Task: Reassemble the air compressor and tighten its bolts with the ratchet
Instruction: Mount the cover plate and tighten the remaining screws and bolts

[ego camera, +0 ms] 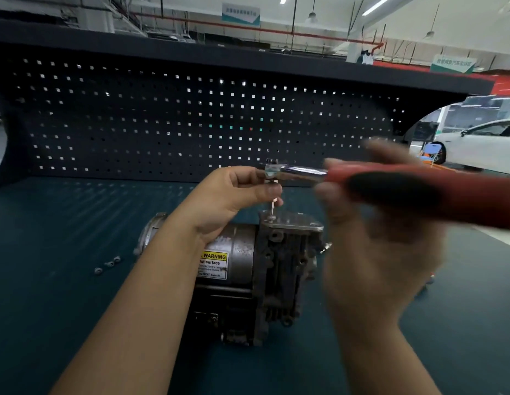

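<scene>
The grey air compressor [248,269] lies on the dark teal bench mat, a yellow warning label on its barrel. A flat metal cover plate [293,220] sits on top of its finned head. The ratchet [390,189], with a red and black handle, is held level above the plate, its thin bit reaching down to a bolt [272,217] at the plate's left corner. My left hand [233,195] pinches the ratchet's head from the left. My right hand [381,238] is blurred and grips the handle.
Three small loose bolts [107,264] lie on the mat left of the compressor. Another small part [431,276] lies to the right, near my right hand. A dark pegboard [162,124] walls off the back of the bench. A white car stands far right beyond it.
</scene>
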Demonstrator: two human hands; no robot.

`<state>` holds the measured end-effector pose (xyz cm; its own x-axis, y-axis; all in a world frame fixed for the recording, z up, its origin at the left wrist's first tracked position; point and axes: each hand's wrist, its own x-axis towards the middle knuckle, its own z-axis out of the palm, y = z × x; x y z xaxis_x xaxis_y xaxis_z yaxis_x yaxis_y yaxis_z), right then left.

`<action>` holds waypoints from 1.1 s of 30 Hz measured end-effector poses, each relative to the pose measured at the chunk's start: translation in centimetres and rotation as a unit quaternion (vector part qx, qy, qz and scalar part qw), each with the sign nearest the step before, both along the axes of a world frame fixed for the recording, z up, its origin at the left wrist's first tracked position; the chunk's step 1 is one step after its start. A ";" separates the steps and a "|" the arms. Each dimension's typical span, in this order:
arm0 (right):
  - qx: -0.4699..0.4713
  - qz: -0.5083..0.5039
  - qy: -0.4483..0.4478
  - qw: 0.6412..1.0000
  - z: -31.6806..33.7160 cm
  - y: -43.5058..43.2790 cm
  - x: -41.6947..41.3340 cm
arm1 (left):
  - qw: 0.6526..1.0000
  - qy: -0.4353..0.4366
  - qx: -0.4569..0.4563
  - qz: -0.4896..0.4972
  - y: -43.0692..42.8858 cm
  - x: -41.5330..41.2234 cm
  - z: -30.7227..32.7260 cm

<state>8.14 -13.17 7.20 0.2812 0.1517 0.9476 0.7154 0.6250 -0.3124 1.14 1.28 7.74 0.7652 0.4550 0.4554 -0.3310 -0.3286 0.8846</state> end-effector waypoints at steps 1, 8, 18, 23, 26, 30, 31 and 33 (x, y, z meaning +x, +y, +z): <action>0.045 0.040 0.077 0.995 -0.1 0.1 0.8 | 1.000 -0.004 0.003 0.000 0.0 -0.1 0.0; -0.028 0.189 0.447 0.874 -0.8 2.8 7.0 | 1.000 0.007 0.012 0.000 0.0 0.2 0.0; -0.287 0.298 0.476 0.776 -1.0 5.9 9.3 | 0.998 0.032 0.042 -0.017 -0.3 0.1 0.2; -0.104 0.253 0.482 0.833 -0.5 5.0 8.4 | 1.000 0.011 0.022 -0.014 -0.2 -0.2 0.2; 0.004 0.145 0.449 0.882 0.0 4.1 6.4 | 0.999 0.018 0.027 0.028 -0.3 0.1 0.2; 0.077 0.059 0.365 0.926 0.5 2.3 3.2 | 0.996 0.039 0.037 0.073 -0.3 0.2 0.2; 0.094 0.053 0.332 0.937 0.4 2.0 1.9 | 0.995 0.043 0.034 0.084 -0.2 0.2 0.2; 0.132 0.064 0.238 0.960 -0.2 1.3 -0.2 | 0.994 0.049 0.033 0.093 -0.1 0.2 0.3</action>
